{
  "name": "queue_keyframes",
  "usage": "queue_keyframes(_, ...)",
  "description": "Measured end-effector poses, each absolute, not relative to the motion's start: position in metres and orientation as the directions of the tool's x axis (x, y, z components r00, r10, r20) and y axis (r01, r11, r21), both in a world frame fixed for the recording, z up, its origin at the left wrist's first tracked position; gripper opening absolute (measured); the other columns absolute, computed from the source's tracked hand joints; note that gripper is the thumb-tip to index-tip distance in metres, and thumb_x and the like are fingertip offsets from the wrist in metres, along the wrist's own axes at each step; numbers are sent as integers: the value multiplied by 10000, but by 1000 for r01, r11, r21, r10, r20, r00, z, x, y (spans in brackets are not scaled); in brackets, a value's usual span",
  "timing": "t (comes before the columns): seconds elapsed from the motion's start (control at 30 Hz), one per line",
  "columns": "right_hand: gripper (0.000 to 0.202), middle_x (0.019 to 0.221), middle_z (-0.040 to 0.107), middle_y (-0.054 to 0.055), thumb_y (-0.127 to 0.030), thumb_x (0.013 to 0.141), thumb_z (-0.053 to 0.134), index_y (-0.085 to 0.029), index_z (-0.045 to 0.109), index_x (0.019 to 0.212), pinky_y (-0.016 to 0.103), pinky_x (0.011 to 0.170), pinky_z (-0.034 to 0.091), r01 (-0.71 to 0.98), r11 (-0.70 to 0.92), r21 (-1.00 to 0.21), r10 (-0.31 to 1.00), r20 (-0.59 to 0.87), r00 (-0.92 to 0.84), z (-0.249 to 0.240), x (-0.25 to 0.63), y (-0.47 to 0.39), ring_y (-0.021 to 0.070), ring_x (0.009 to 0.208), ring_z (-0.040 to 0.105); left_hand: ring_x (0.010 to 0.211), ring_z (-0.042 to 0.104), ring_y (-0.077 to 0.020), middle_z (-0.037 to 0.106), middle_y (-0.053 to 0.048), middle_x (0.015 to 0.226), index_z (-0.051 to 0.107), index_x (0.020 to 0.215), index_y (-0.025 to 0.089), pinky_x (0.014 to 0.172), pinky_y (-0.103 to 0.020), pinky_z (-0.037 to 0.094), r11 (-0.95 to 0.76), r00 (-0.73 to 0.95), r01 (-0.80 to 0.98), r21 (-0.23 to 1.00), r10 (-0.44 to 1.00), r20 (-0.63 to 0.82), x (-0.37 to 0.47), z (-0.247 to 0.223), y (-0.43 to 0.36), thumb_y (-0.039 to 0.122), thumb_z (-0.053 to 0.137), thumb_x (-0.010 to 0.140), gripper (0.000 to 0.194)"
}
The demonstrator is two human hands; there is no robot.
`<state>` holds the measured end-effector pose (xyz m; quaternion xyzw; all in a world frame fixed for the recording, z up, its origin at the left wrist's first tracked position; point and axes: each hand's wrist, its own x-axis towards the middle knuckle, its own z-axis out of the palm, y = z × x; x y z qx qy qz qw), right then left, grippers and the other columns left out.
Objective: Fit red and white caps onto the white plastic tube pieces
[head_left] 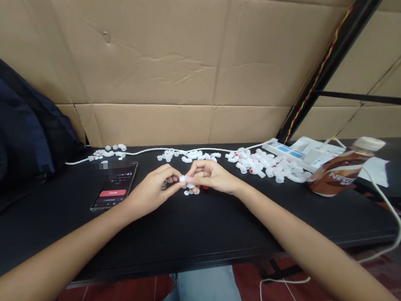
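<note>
Between the fingertips of both hands is a small white plastic piece [182, 179], held just above the black table. My left hand [159, 184] pinches it from the left, thumb and forefinger closed. From the right, my right hand [211, 176] grips the same piece with thumb and fingers; much of it is hidden by the fingertips. Under the hands lie several small clear caps [188, 192] and a red bit [205, 187], partly covered by the right hand. A larger pile of white curved plastic pieces [266, 163], a few with red spots, lies to the right of my right hand.
A phone [114, 186] with a lit screen lies left of my hands. More white pieces [109, 152] lie near the cardboard wall [148, 120]. At right stand a tilted Nescafe bottle [342, 168] and a white-blue box [288, 152]. A white cable [144, 150] runs along the back; a dark bag [15, 115] sits left.
</note>
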<state>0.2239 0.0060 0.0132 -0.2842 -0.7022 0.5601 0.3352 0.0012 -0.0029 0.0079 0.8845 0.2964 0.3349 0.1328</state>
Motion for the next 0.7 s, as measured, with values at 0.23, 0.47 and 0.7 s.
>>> queue_keyframes(0.23,214,721,685,18,-316,760,752,-152,622,802,245,568,527,-20,30,-999,749,36,-662,16,225,5,97,560,625,878,585,-174,618,-47,930,606,1008,180,798,-314,463,-893,711,427,140,427,559,-1,10,-6,269,510,960,139)
queue_keyframes(0.47,204,747,695,33,-290,747,755,-141,619,784,222,555,525,-25,-103,-994,715,-57,-696,15,227,7,91,557,630,867,603,-183,653,-64,959,613,1018,158,783,-313,452,-894,770,439,-87,325,548,-1,12,-8,274,462,985,193)
queue_keyframes(0.7,211,702,638,24,-364,810,658,-179,556,816,267,550,468,390,444,-807,857,254,-449,14,240,20,119,565,583,1008,600,-230,632,-102,1137,553,1226,138,864,-354,444,-796,699,598,-93,460,548,-1,9,-6,342,529,946,348)
